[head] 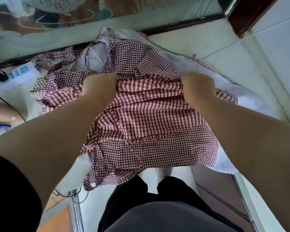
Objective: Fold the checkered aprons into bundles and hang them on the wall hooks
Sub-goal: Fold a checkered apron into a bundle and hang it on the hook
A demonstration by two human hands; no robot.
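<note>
Head view, the only one on offer: a checkered apron (149, 118) is gripped at its upper edge by both hands. The left hand (99, 88) and the right hand (198, 88) are each fisted on a gathered bunch of cloth, knuckles to the camera and fingertips hidden beneath the fabric. The edge between the two grips is pulled fairly taut and lies crosswise. From the fingers, the apron's long axis runs back toward the person's legs, the hem hanging nearest the body. It seems to be held spread like this so that the panel is flattened and squared before a fold is made; that is a judgement, not something shown. A tie loop (89, 183) dangles below and well back from the left fingers. Beyond the left knuckles, a crumpled heap of further aprons (57, 84) is left on the pale surface (199, 44), probably awaiting their turn. A power strip (18, 73) lies farther out on that side. No wall hooks are in view, so hanging is judged a later step.
</note>
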